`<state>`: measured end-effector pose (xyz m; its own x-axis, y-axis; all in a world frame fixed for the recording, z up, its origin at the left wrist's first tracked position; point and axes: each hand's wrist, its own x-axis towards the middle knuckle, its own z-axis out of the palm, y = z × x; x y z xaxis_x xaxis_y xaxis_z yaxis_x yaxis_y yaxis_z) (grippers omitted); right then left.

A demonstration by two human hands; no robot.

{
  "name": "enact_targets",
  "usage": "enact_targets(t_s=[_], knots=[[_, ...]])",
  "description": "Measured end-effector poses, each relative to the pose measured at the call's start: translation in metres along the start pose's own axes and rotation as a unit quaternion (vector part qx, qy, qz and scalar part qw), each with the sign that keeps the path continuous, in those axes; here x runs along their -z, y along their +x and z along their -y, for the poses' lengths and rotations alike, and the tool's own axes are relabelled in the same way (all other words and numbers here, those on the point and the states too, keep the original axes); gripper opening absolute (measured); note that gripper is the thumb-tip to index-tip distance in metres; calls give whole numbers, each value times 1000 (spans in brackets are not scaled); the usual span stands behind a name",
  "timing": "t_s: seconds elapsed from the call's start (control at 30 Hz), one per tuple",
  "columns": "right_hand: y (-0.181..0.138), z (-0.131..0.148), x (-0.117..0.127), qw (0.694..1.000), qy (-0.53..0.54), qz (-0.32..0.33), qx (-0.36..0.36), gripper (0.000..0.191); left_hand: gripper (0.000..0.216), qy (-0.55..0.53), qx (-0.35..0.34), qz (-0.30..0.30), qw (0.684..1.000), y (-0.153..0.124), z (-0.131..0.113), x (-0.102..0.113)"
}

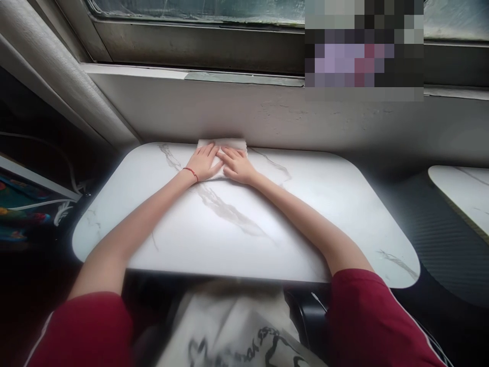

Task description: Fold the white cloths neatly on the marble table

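A white cloth (222, 143), folded and with a wavy right edge, lies at the far edge of the white marbled table (237, 244). Both hands rest on it, side by side and touching or nearly so near the thumbs. My left hand (205, 162), with a red string bracelet at the wrist, is flat with fingers stretched forward. My right hand (237, 165) also lies flat, its fingers pointing up and left over the cloth. The palms hide the cloth's middle; a strip shows beyond the fingertips and a bit between the hands.
A pale wall (214, 107) with a window ledge (244, 78) rises behind the table. At the left stand a light pipe-like post (76, 66) and loose white cables (63, 210). Another marbled table (464, 191) is at the right. Part of the window area is pixelated.
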<state>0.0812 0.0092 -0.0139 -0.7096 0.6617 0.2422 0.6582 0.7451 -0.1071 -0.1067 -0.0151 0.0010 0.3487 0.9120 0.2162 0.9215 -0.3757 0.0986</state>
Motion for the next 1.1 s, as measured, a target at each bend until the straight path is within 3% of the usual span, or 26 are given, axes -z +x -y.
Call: enact_targets(t_s=[0.3, 0.73, 0.93, 1.1], knots=[[-49, 44, -1, 998, 33, -47, -3, 63, 65, -2, -39, 4, 999, -52, -24, 8], [-136, 143, 16, 997, 42, -48, 43, 66, 63, 29, -77, -6, 997, -176, -62, 38], [-145, 172, 19, 992, 63, -38, 105, 67, 65, 56, -94, -37, 993, -217, -61, 47], [-123, 185, 11, 986, 80, -40, 139, 68, 68, 65, -58, -22, 996, -236, -43, 52]])
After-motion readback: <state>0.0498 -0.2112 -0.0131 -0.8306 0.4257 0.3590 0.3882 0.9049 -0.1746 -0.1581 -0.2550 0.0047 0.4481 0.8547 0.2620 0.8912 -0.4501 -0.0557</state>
